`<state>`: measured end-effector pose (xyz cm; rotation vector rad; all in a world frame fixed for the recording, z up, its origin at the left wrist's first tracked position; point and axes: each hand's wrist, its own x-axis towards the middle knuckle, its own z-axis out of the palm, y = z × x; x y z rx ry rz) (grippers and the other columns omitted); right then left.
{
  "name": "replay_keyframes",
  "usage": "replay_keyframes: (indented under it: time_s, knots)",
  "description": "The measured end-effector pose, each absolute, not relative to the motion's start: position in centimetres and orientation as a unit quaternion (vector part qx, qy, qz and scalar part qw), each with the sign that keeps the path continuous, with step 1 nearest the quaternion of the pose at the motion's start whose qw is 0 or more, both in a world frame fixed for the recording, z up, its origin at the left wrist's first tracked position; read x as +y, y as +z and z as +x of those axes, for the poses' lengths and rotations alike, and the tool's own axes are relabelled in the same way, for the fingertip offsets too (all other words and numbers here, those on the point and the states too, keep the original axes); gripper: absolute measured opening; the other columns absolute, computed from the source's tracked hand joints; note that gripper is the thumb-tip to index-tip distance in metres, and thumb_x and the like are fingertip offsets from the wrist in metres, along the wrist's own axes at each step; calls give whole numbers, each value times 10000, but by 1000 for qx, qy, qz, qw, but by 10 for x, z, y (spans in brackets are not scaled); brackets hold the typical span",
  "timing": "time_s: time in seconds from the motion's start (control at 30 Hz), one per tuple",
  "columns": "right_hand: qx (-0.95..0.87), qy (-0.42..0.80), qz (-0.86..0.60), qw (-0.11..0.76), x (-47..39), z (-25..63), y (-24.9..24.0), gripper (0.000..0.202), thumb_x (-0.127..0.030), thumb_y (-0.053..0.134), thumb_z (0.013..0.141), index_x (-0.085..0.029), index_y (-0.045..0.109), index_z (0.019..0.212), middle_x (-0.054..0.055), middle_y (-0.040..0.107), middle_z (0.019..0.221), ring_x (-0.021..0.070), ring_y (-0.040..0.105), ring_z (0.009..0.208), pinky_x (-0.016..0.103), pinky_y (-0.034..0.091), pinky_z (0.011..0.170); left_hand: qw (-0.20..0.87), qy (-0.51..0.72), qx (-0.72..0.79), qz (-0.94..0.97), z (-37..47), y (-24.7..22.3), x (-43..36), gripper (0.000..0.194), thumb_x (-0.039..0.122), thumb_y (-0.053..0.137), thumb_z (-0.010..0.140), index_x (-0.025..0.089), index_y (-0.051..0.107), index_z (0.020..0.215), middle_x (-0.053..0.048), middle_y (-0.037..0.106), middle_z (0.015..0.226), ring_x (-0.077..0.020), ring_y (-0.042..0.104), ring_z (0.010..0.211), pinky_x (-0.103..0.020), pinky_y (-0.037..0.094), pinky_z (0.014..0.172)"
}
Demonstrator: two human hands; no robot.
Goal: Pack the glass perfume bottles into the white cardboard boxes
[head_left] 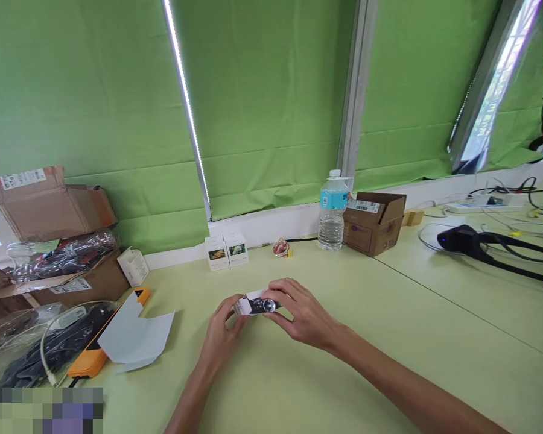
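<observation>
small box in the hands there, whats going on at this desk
A person sits at a pale green table and holds a small box between both hands, the left hand at its left end and the right hand over its right side. The box is white with a dark picture on its face and sits low over the table. Further back stand two similar white boxes, a water bottle and an open carton.

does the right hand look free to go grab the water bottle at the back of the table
Probably not at once: the right hand and left hand both grip the small box. The table between it and the water bottle is bare.
</observation>
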<state>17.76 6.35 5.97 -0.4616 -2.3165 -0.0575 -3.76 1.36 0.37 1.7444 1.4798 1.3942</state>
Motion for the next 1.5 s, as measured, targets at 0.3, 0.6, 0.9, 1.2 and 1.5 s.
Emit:
replay_keyframes:
  time_s: [0.3, 0.6, 0.9, 1.2, 1.5]
  knots:
    - [-920, -7, -182, 348, 60, 179, 64, 268, -319, 474, 921, -215, 519, 1164, 97, 595, 1072, 213, 551, 995, 336, 491, 784, 227, 507, 534, 638, -37, 2, 13, 330, 244, 529, 835, 244, 562, 1164, -57, 585, 1222, -199, 549, 1137, -357, 471, 958]
    - [-887, -27, -194, 419, 59, 172, 49, 284, -214, 529, 842, -190, 541, 1125, 91, 609, 1005, 196, 576, 928, 303, 514, 720, 230, 501, 525, 648, -39, 0, 15, 331, 242, 523, 839, 251, 557, 1169, -48, 584, 1221, -187, 552, 1129, -349, 473, 953]
    - [-876, -27, -221, 427, 56, 168, 46, 252, -169, 529, 824, -192, 550, 1074, 77, 612, 999, 195, 569, 914, 319, 502, 741, 236, 502, 520, 650, -37, 3, 14, 326, 246, 531, 835, 250, 568, 1159, -53, 587, 1218, -188, 559, 1124, -349, 480, 951]
    - [-888, 7, -234, 395, 52, 167, 54, 179, -229, 511, 877, -173, 570, 1037, 82, 603, 963, 215, 528, 913, 384, 444, 820, 232, 507, 516, 650, -38, 1, 14, 349, 216, 526, 835, 254, 555, 1181, -54, 578, 1233, -184, 552, 1133, -351, 485, 952]
    - [-878, 37, -244, 410, 52, 165, 52, 203, -194, 446, 933, -212, 584, 1082, 54, 644, 989, 195, 543, 934, 379, 409, 847, 219, 501, 519, 657, -39, 0, 14, 348, 218, 530, 830, 245, 560, 1176, -65, 595, 1209, -190, 575, 1104, -355, 503, 926]
